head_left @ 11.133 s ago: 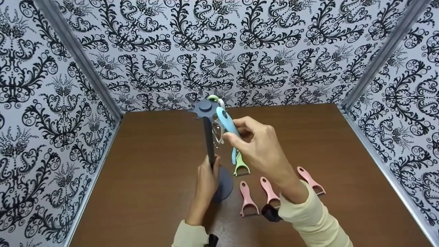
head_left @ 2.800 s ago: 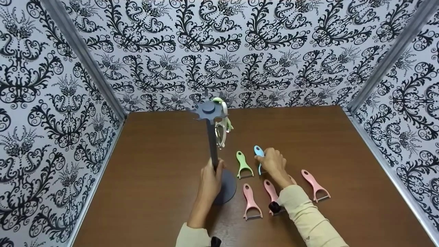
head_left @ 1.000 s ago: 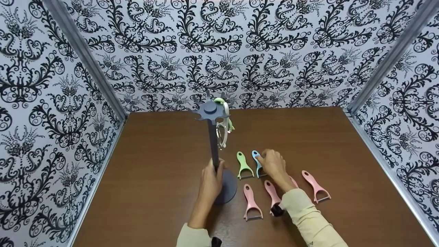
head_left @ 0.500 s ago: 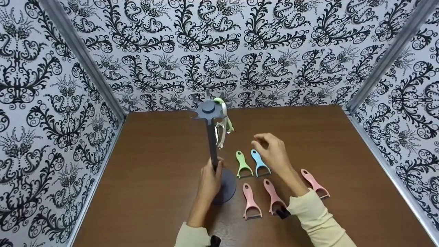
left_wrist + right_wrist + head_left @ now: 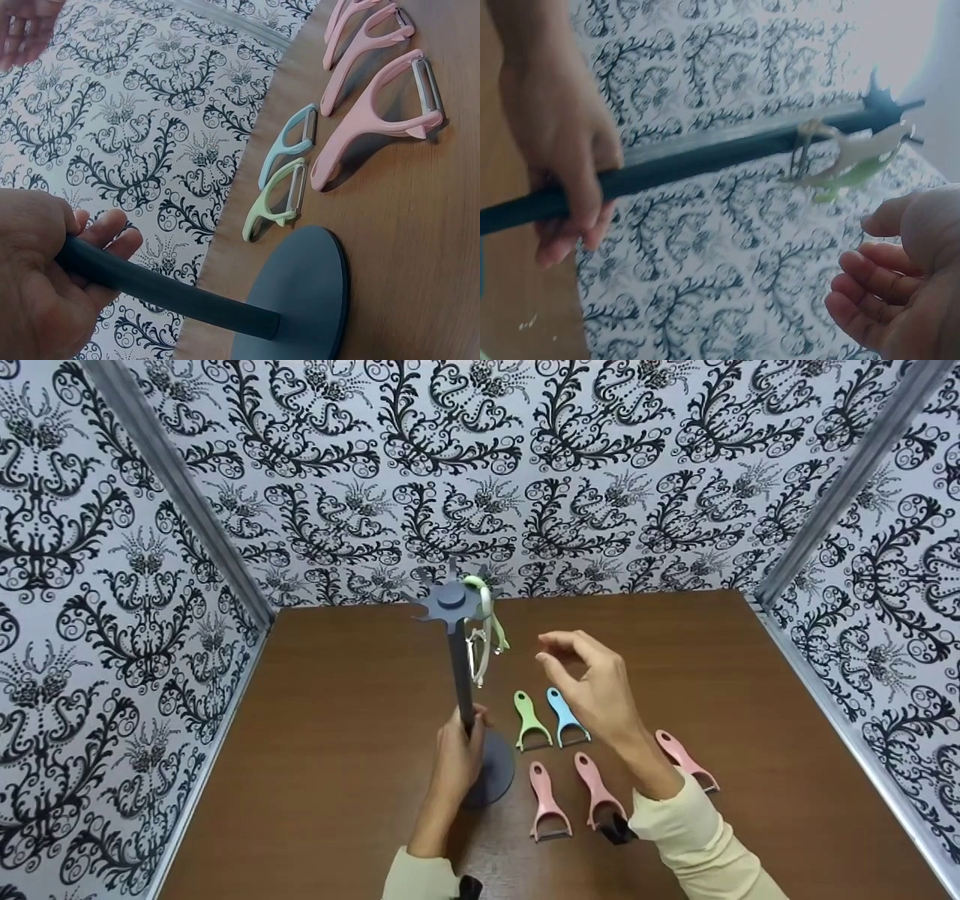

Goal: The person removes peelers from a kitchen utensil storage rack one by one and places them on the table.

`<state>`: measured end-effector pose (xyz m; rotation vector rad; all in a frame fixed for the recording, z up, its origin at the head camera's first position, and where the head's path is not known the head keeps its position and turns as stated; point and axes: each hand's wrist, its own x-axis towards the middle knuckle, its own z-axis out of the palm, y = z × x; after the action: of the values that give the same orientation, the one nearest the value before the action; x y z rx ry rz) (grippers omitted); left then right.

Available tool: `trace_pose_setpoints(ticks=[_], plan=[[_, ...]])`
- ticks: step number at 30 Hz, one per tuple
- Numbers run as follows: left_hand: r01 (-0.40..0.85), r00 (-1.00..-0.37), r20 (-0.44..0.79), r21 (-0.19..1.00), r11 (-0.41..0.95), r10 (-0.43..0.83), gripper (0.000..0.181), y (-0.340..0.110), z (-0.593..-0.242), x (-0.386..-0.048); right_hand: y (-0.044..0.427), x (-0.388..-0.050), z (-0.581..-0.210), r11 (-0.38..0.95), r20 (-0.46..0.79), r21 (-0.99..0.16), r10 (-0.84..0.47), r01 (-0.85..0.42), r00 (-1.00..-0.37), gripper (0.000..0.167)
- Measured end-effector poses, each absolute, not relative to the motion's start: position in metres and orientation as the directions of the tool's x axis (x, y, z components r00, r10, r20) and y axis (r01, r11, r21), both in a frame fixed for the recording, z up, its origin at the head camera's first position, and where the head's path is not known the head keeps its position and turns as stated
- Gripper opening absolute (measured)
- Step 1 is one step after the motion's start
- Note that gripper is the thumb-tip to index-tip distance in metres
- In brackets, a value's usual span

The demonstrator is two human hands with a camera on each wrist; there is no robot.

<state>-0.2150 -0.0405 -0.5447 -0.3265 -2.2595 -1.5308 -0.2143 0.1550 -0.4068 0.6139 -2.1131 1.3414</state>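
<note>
My left hand (image 5: 457,754) grips the post of a dark grey utensil stand (image 5: 459,675), which has a round base and a hooked top. From the hooks hang a white peeler (image 5: 484,645) and a green peeler (image 5: 499,630). Off to the right, my right hand (image 5: 596,682) is raised over the table, fingers loosely bent and holding nothing; the right wrist view shows it facing the hanging peelers without touching them. Below it lie a blue peeler (image 5: 562,709) and another green peeler (image 5: 526,712), side by side.
Pink peelers, including a left one (image 5: 544,791), a middle one (image 5: 591,776) and a right one (image 5: 679,750), lie on the brown table (image 5: 337,720). Patterned walls (image 5: 450,472) with grey metal corner strips enclose the table at the back and sides.
Earlier the blue peeler was held up by the stand's hooks; now it lies beside the green one. My right hand has let it go and risen. The left hand keeps its hold.
</note>
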Motion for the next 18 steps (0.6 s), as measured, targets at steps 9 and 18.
trace_pose_setpoints(ticks=[9, 18], plan=[[0.433, -0.878, 0.478, 0.825, 0.364, -0.04, 0.009, -0.039, -0.546, -0.217, 0.131, -0.204, -0.378, 0.245, 0.713, -0.662, -0.083, -0.708, -0.696, 0.023], [0.401, -0.895, 0.445, 0.837, 0.372, -0.037, 0.011, -0.04, -0.546, -0.216, 0.107, -0.205, -0.371, 0.104, 0.734, -0.671, -0.048, -0.734, -0.678, 0.028]])
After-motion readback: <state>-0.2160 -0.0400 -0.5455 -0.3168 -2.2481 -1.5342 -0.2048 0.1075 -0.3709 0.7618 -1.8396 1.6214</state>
